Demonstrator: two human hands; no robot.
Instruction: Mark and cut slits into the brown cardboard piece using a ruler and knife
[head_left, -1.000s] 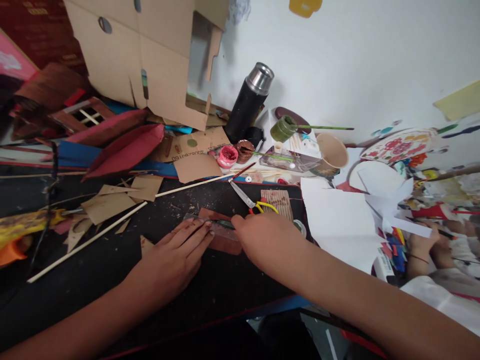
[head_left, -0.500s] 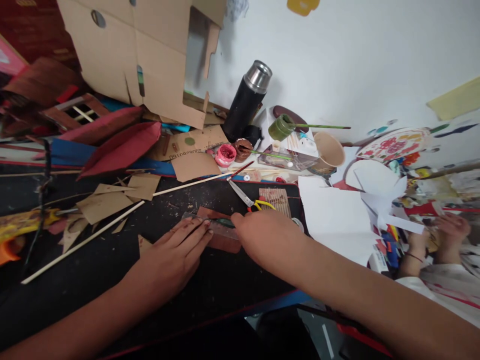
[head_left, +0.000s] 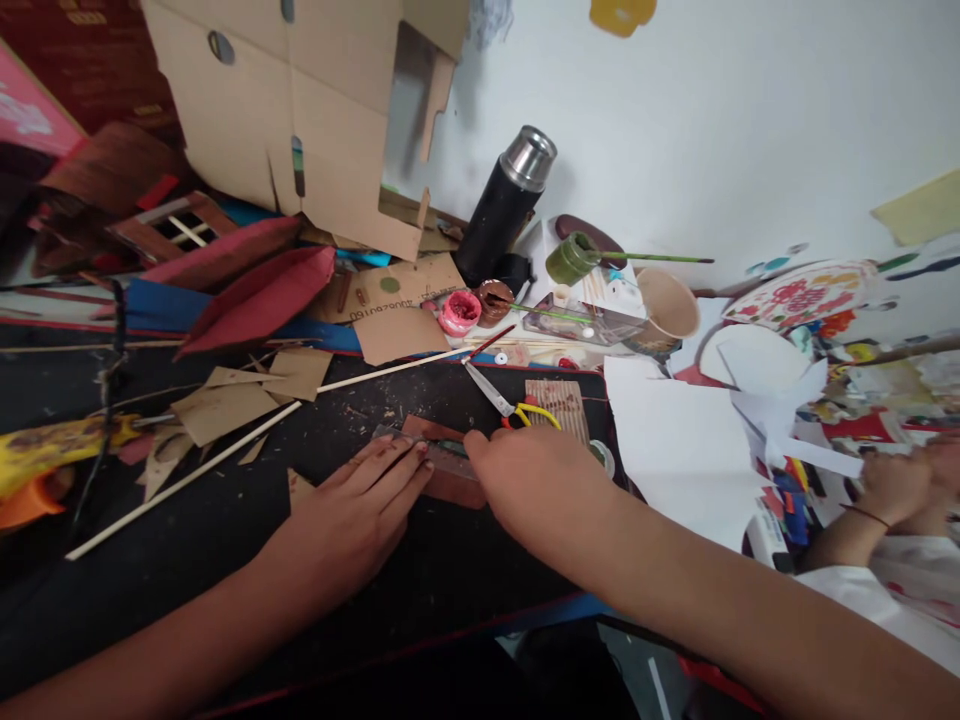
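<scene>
My left hand (head_left: 379,500) lies with its fingers stretched out flat, pressing on a clear plastic strip like a ruler (head_left: 384,433). Under the strip is a reddish-brown painted piece of cardboard (head_left: 456,490) on the black table mat. My right hand (head_left: 544,480) is closed in a fist at the right end of that piece, thumb towards the left hand. Something dark green shows between the hands, but what the fist grips is mostly hidden. Just beyond the right hand lie scissors (head_left: 491,390) with yellow and red handles, and a corrugated cardboard piece (head_left: 562,405).
Cardboard scraps (head_left: 225,408) and a pale wooden stick (head_left: 187,480) lie left. Behind stand paint jars (head_left: 460,313), a black thermos (head_left: 499,205) and a paper cup (head_left: 667,310). White paper (head_left: 675,430) is at right, near another person's hands (head_left: 900,490). Red-painted cardboard (head_left: 259,300) sits back left.
The whole view has shifted slightly, so things appear further right. Both my hands keep nearly the same place on the cardboard. The other person's hands have moved at the right edge.
</scene>
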